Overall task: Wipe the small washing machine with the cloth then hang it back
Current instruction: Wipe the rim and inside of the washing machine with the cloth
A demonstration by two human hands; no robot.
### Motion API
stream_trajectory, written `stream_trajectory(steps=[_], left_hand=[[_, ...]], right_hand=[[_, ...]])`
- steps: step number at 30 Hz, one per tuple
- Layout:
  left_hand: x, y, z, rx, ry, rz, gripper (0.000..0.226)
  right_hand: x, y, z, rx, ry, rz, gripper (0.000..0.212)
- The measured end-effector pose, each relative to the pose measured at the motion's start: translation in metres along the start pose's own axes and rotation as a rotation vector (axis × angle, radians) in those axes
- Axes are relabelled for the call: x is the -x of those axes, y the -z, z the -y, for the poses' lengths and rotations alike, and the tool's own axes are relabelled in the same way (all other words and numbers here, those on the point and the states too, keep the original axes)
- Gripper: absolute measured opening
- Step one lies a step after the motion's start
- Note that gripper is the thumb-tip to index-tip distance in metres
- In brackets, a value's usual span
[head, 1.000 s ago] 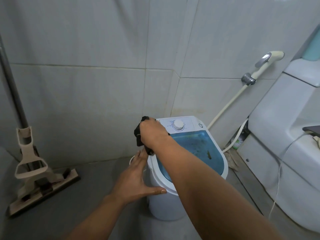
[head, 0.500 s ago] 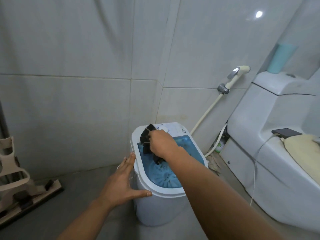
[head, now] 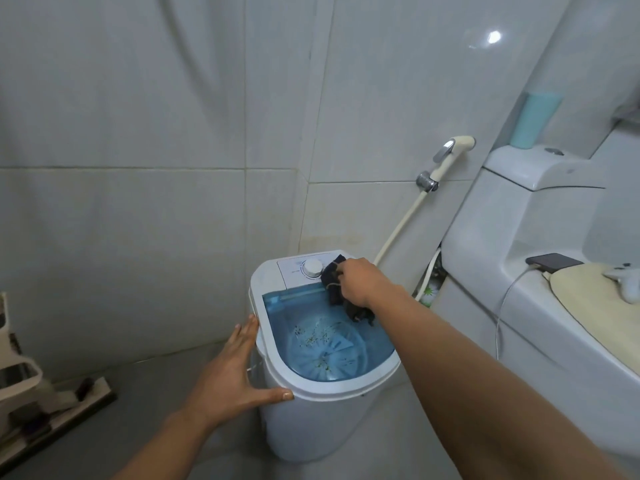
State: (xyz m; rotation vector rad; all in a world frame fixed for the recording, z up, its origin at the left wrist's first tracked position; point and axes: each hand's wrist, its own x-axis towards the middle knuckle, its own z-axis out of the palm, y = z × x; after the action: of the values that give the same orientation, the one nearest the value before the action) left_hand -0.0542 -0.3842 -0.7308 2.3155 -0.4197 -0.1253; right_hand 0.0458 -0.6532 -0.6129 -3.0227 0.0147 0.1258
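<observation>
Head view — right hand grip bunches dark cloth on white washing machine; left hand splayed flat.

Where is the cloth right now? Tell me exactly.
The dark cloth is bunched in the right hand, on the washing machine's top, just right of the white dial.

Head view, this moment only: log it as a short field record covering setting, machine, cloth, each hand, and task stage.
setting: tiled bathroom corner, toilet to the right
machine: small washing machine, white body, translucent blue lid shut, specks visible through it
cloth: dark cloth bunched at the lid's far right, beside the dial
right hand: right hand gripping the cloth
left hand: left hand open, flat against the machine's left side
stage: wiping underway, cloth not yet hung
</observation>
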Motion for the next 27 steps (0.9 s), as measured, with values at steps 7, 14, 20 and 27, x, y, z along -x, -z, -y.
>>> stream_trajectory(steps=[7,14,20,27], left_hand=[[-0.001,-0.002,0.000,0.012,-0.008,-0.019,0.149],[-0.001,-0.002,0.002,-0.008,-0.004,-0.027,0.146],[0.000,-0.001,-0.002,-0.012,-0.005,-0.036,0.147],[0.000,0.001,-0.004,-0.028,0.011,-0.025,0.150]], right_hand=[[-0.049,0.010,-0.004,-0.143,-0.048,-0.033,0.025],[-0.074,0.015,-0.020,-0.211,-0.090,-0.031,0.029],[-0.055,0.006,-0.054,-0.273,-0.094,-0.026,0.027],[-0.032,-0.009,-0.082,-0.498,-0.166,-0.084,0.024]])
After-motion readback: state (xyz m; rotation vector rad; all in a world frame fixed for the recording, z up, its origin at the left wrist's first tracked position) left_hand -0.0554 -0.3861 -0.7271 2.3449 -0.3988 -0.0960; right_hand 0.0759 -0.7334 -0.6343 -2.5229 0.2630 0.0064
